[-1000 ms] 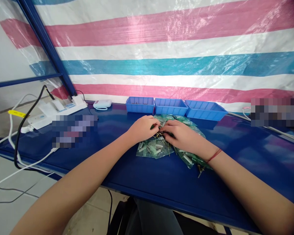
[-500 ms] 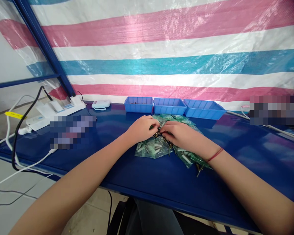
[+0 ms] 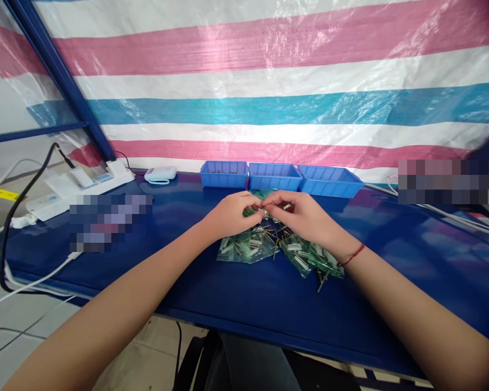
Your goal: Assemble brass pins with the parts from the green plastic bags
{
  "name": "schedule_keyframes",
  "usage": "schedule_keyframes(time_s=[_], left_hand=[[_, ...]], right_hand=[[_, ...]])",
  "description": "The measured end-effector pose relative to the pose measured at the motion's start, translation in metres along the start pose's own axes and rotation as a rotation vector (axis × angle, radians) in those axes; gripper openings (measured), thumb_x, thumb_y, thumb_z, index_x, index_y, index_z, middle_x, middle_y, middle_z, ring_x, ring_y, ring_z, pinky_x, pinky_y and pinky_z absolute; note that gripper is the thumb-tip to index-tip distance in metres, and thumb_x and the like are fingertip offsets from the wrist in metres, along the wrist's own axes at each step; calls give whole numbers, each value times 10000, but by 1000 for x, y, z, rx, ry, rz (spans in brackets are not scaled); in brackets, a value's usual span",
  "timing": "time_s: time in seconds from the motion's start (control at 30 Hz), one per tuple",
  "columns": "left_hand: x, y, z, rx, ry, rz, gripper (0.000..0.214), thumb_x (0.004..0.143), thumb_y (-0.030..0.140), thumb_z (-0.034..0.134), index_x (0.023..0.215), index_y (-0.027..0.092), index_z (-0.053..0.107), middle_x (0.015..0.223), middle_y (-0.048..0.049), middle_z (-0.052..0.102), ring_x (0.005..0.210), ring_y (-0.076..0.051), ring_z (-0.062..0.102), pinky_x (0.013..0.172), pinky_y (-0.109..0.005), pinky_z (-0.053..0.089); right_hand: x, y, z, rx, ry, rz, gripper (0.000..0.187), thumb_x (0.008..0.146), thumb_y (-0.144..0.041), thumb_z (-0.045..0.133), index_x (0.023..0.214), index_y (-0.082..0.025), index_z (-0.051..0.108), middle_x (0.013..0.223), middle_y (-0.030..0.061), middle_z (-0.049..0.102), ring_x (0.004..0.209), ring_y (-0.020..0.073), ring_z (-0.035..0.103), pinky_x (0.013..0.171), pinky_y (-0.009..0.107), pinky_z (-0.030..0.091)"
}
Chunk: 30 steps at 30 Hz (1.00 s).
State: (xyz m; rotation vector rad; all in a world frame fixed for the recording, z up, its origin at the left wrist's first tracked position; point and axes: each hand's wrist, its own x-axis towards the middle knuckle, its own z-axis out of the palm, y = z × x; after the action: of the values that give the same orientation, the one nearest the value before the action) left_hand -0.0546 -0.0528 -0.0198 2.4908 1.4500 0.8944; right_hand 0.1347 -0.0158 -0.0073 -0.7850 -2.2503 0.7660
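My left hand [image 3: 237, 213] and my right hand [image 3: 294, 210] meet fingertip to fingertip above a pile of small parts. Both are closed in a pinch; whatever sits between the fingers is too small to make out. Beneath my left hand lies a clear greenish plastic bag [image 3: 248, 247] with white plugs and screws inside. A similar bag [image 3: 298, 254] rests under my right hand. Loose brass-coloured screws [image 3: 276, 234] are scattered between the bags, and a few more screws [image 3: 321, 280] lie near my right wrist.
Three blue bins [image 3: 224, 175] stand in a row along the back of the blue table [image 3: 212, 293]; the left one has small parts in it. A white case [image 3: 160, 174], a power strip [image 3: 81, 187] and several cables are on the left. Behind hangs a striped sheet [image 3: 244, 111].
My right hand has lifted slightly from the pile, and its fingertips now touch those of my left hand. The whole view has shifted a little to the right.
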Motion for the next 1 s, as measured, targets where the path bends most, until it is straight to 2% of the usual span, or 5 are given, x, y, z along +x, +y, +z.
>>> schedule_keyframes(time_s=[0.2,0.53,0.63,0.77,1.0], left_hand=[[2,2,-3,-233,30,-122,188,884,341,534,881,191,647,805,1,649,685,-129,562,640,-249,434],[1,7,-3,-334,70,-134,189,896,323,513,856,178,627,780,4,637,651,-105,519,615,-232,409],[2,6,-3,-291,85,-122,180,887,314,528,910,190,657,798,-4,651,637,-108,517,608,-238,413],[2,7,-1,-339,99,-201,280,898,407,510,1000,204,674,858,-23,687,651,-127,569,602,-255,431],[1,12,3,-437,51,-181,339,905,452,494,1016,191,679,904,-44,713,756,-167,631,686,-287,483]], right_hand=[[-2,-1,-1,321,49,174,193,826,-346,614,941,-209,685,900,36,690,764,158,604,654,298,466],[-3,-4,2,397,74,247,191,813,-352,621,885,-184,677,848,48,697,732,152,612,640,298,476],[-4,-3,3,321,184,162,201,794,-326,642,920,-172,669,870,61,698,767,170,629,696,330,506],[-7,-6,3,-140,322,-108,185,816,-203,596,989,-166,649,877,62,679,793,195,616,715,358,516],[-10,-11,5,-492,309,-389,308,863,-135,540,1168,-173,552,933,66,661,874,215,609,748,351,512]])
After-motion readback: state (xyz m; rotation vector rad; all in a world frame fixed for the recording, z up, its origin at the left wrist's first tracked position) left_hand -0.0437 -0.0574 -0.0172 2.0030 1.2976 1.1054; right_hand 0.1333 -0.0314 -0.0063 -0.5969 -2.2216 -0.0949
